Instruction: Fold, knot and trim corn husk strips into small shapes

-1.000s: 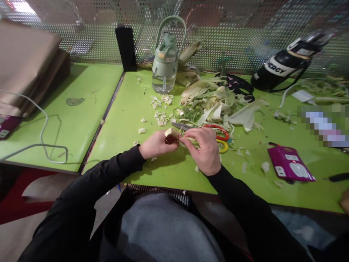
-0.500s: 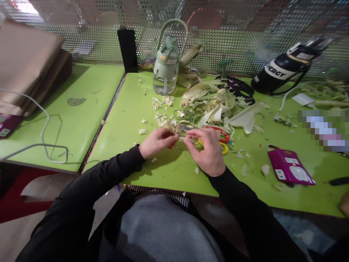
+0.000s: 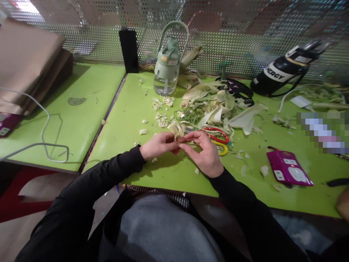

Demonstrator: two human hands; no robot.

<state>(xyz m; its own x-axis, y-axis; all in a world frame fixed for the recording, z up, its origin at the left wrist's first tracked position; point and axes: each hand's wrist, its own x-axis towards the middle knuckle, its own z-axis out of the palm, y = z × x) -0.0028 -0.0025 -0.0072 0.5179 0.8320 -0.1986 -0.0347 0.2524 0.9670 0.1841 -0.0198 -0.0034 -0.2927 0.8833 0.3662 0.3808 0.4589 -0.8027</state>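
Observation:
Between my hands is a small bunch of pale corn husk strips (image 3: 176, 128), pinched at its lower end. My left hand (image 3: 160, 145) closes on the bunch from the left, thumb and fingers together. From the right, my right hand (image 3: 205, 153) pinches the same piece near its base, fingertips almost touching the left ones. Just beyond my right hand lie scissors with red and yellow handles (image 3: 221, 135), partly covered by that hand. Behind them spreads a heap of corn husks (image 3: 215, 109), with small cut husk bits (image 3: 161, 119) to its left.
A pale green water bottle (image 3: 165, 71) and a black phone (image 3: 129, 51) stand at the back by a perforated metal screen (image 3: 100, 40). A black bottle (image 3: 280, 72) leans at the back right. Nearer are a purple power socket (image 3: 289, 168) and, at the edge, another person's hand (image 3: 343, 203).
My right hand has drawn in closer to my left, its fingertips now at the base of the husk bunch. The bunch stands more upright, and more of the scissors' handles shows.

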